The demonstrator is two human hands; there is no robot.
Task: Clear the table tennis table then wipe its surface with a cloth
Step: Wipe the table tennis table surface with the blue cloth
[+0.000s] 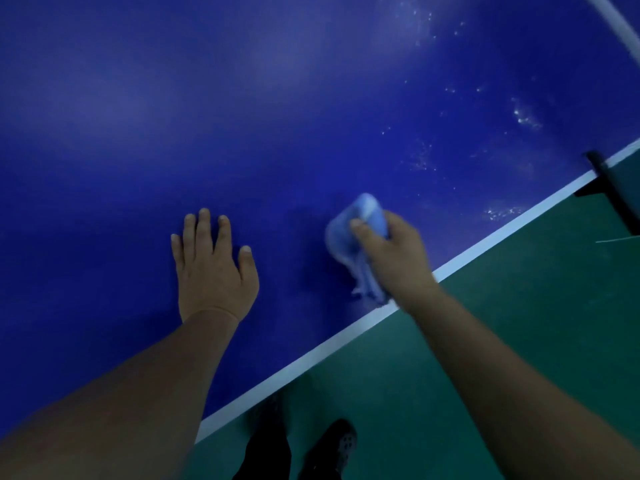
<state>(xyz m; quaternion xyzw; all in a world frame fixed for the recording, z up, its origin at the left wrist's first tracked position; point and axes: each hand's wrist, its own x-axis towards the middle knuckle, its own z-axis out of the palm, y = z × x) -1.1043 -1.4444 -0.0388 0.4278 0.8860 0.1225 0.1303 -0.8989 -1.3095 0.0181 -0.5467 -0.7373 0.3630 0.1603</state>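
Cloth (pixel 349 244) bunched under right fingers (pixel 356 225) (blurred).

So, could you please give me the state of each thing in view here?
Left hand: open, flat on the table.
Right hand: grips the cloth.
Cloth: bunched, pressed on the table.
Table: bare, white specks at the right.

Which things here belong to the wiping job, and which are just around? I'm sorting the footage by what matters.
Part of the job:
- cloth, gripped by the right hand
- table, with white specks on it
- left hand, flat on the table

Just around:
- green floor
- black bracket at the table edge
- dark shoes
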